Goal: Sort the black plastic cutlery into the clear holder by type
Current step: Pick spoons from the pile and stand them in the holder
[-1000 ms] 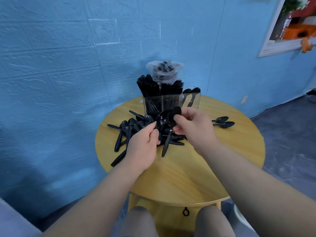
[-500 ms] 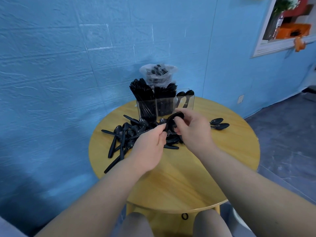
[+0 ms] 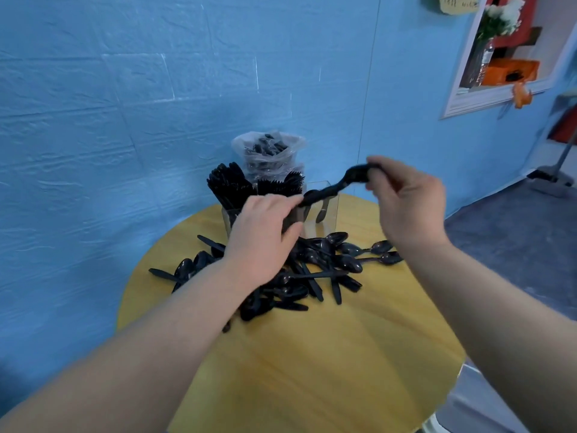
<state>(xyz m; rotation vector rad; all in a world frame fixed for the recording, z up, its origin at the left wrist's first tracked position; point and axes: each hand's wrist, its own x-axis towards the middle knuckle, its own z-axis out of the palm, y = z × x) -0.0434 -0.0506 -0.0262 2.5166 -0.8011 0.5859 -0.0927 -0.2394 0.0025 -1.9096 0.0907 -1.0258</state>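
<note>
A small bunch of spoons (image 3: pixel 335 189) is held in the air between both hands, right above the clear holder (image 3: pixel 327 210) at the back of the round table (image 3: pixel 312 354). The bowl ends are pinched by the right hand (image 3: pixel 406 198), fingers curled tight round them; the handle ends are gripped by the left hand (image 3: pixel 265 226), though how many pieces are in the bunch cannot be told through the blur. The step in hand is judged to be a drop into the holder's right compartment, where a couple of spoons are already stood. The left compartment is packed with knives (image 3: pixel 229 185), the middle one with forks (image 3: pixel 282 184). A large pile of loose cutlery (image 3: pixel 312 270) is left on the table in front of the holder, so the sorting is judged far from done. Behind the holder a plastic bag (image 3: pixel 268 151) of more cutlery is seen. Next, the bunch must be tipped upright, handles down, lined up over the right compartment, and let go without the packed forks being knocked
</note>
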